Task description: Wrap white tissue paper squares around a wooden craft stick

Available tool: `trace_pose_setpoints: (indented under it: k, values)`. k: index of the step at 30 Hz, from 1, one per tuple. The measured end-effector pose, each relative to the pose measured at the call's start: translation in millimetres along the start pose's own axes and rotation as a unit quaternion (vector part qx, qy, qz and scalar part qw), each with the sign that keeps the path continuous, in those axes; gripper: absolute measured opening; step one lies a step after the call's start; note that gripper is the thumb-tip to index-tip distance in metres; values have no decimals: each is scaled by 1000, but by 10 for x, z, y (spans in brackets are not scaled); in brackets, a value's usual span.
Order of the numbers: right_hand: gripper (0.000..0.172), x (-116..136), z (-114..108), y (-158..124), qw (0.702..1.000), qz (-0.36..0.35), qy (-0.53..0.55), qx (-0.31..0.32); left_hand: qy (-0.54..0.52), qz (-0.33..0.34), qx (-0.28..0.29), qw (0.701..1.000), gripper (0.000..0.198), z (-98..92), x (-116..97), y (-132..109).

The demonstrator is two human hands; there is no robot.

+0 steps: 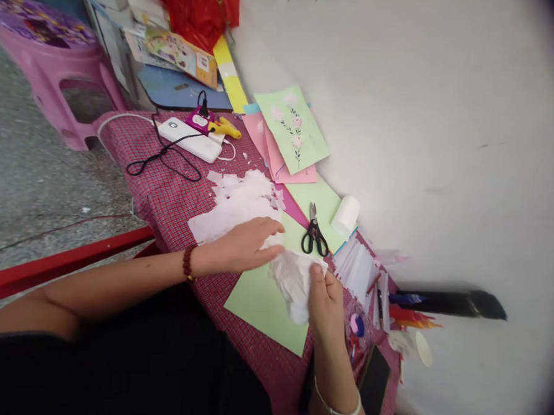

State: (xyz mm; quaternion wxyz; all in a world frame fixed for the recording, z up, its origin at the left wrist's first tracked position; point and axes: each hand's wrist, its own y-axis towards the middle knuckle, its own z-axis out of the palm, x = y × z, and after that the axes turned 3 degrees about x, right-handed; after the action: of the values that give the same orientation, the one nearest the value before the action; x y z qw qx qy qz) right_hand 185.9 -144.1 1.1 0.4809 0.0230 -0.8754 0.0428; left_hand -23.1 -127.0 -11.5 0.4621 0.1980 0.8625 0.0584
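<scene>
My right hand [326, 303] pinches a crumpled piece of white tissue [294, 279] between thumb and fingers, above a sheet of light green paper [262, 309]. Just left of the tissue, my left hand [240, 246] has its thumb and fingers apart, with nothing visible in it. The fingertips come close to the tissue's edge; I cannot tell if they touch it. Beyond the left hand lies a pile of torn white tissue pieces [244, 199]. Black-handled scissors [313, 231] rest just past the tissue, with a white tissue roll [346, 215] to their right.
A green card with pink flowers [294, 131] leans at the wall over pink papers. A white power strip [190, 139], black cable and yellow glue gun [224, 128] lie at the far left of the checked tablecloth [143, 188]. Pens and supplies line the right. A pink stool [56, 66] stands left.
</scene>
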Motion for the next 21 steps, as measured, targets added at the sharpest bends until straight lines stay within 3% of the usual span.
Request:
trace_pose_setpoints:
  k: [2, 6, 11, 15, 17, 19, 21]
  values:
    - [43, 82, 46, -27, 999, -11, -10, 29, -69, 41, 37, 996, 34, 89, -122, 35]
    - [43, 160, 3, -104, 997, -45, -56, 32, -36, 27, 60, 997, 13, 166, -229, 105]
    - [40, 67, -207, -201, 998, -24, -58, 12, -32, -22, 82, 996, 15, 126, 12, 91]
    - [43, -74, -274, -269, 999, 20, -48, -7, -198, -95, 77, 972, 14, 148, 174, 30]
    - [44, -138, -244, -289, 998, 51, -28, -18, -384, -150, 72, 908, 9, 191, 188, -1]
    - [42, -181, -186, -290, 996, 78, 18, -33, -586, -208, 55, 781, 6, 244, 167, -41]
    - [41, -193, -116, -273, 992, 93, 67, -54, -717, -236, 30, 655, 16, 307, 114, -96]
